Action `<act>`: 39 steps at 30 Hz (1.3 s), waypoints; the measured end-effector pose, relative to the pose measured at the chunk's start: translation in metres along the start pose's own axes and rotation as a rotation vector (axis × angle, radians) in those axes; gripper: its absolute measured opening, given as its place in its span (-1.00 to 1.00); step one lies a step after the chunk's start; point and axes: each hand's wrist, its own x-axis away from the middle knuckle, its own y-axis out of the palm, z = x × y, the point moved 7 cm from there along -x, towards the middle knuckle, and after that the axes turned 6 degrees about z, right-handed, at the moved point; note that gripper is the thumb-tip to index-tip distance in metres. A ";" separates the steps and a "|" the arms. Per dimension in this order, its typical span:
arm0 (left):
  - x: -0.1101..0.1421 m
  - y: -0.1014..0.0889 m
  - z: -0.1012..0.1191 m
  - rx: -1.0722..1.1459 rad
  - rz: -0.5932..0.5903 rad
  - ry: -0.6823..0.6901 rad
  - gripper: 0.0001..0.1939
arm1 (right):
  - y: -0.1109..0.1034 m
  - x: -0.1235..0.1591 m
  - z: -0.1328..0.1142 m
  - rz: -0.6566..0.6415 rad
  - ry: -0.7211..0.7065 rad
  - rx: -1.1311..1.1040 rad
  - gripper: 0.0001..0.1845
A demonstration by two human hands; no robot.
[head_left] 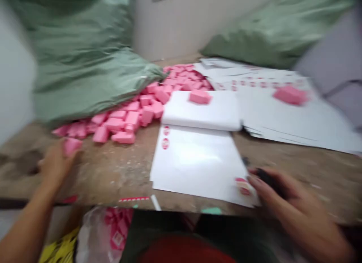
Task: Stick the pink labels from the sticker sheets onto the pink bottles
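My left hand (56, 157) is closed around a small pink block-like piece (72, 145) at the left end of the pile. Beside it, many similar pink pieces (114, 124) lie heaped on the worktop. My right hand (283, 195) grips a small black object (270, 182) whose kind I cannot make out. Its fingertips are at the lower right corner of a white sticker sheet (198, 165). A red and cream sticker (243, 187) shows at that corner, and two round red stickers sit at the sheet's upper left.
The sheet's upper part is folded back, with a pink piece (200, 97) on it. Another lies on stacked white sheets (296, 121) at right. Green sacks (85, 82) stand behind the worn worktop (121, 172). Below its edge, a clear bag (94, 236) holds pink pieces.
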 end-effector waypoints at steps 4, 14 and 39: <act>0.037 0.044 0.036 0.765 -0.271 -0.169 -0.64 | -0.038 -0.001 0.007 -0.066 -0.098 0.158 -0.63; 0.221 0.136 0.210 0.975 -1.212 -0.040 -0.55 | -0.042 -0.006 0.015 -0.065 -0.252 0.383 -0.77; 0.263 0.111 0.242 0.230 -1.041 1.207 -0.57 | -0.037 -0.002 0.001 -0.073 -0.401 0.413 -0.81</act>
